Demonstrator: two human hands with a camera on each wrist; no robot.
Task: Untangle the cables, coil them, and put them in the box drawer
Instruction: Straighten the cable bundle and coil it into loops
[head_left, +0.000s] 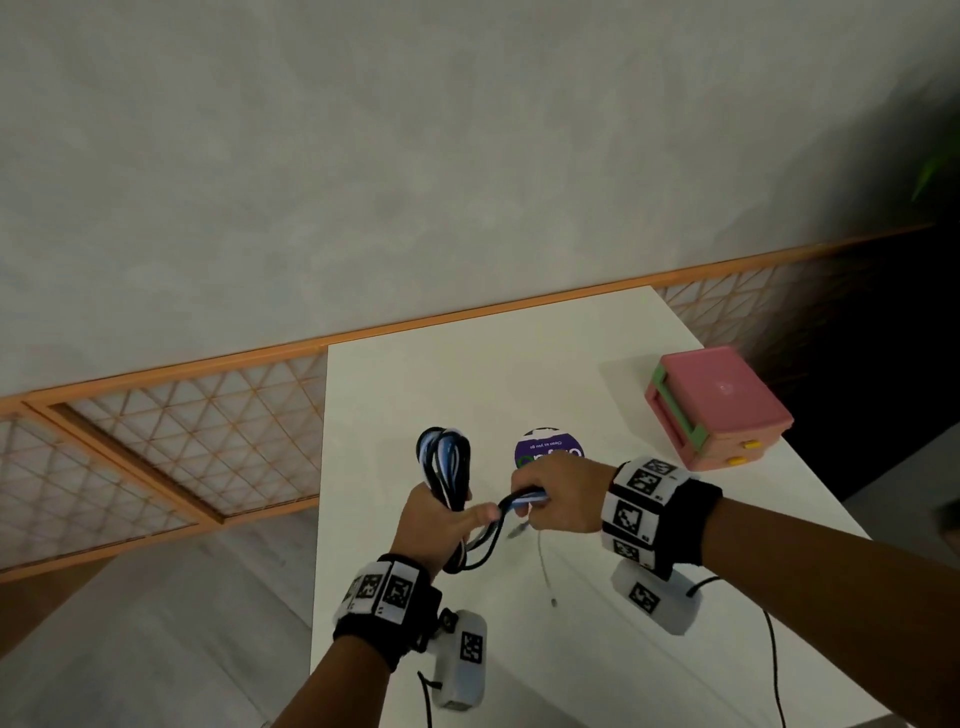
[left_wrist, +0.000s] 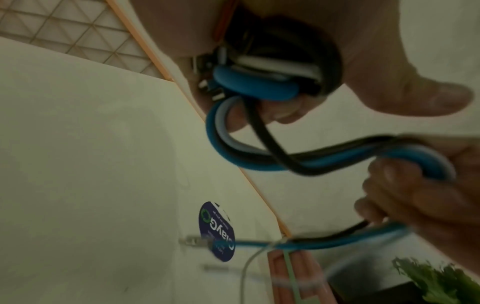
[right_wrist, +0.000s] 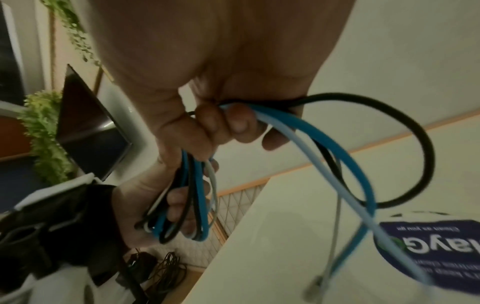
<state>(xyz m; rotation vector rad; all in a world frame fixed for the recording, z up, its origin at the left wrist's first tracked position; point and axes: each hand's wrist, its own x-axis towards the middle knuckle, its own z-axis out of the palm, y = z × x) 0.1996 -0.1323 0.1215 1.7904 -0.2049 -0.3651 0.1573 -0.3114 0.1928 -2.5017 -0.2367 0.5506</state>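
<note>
A bundle of blue, black and white cables (head_left: 444, 464) is gathered into long loops above the white table (head_left: 415, 384). My left hand (head_left: 435, 519) grips the looped bundle (left_wrist: 255, 86) around its middle, thumb stretched to the right. My right hand (head_left: 558, 493) grips the free strands (right_wrist: 296, 131) just to the right, fingers curled round them. A thin grey end with a plug (head_left: 554, 601) hangs from the right hand to the table. The pink box (head_left: 716, 407) with a green-framed slot and yellow knobs sits at the table's right edge.
A round dark-blue sticker (head_left: 549, 450) lies on the table behind my right hand. An orange-framed lattice panel (head_left: 171, 415) runs along the wall behind and left of the table. Green plants (right_wrist: 44, 131) and a dark screen (right_wrist: 88, 131) stand off to the side.
</note>
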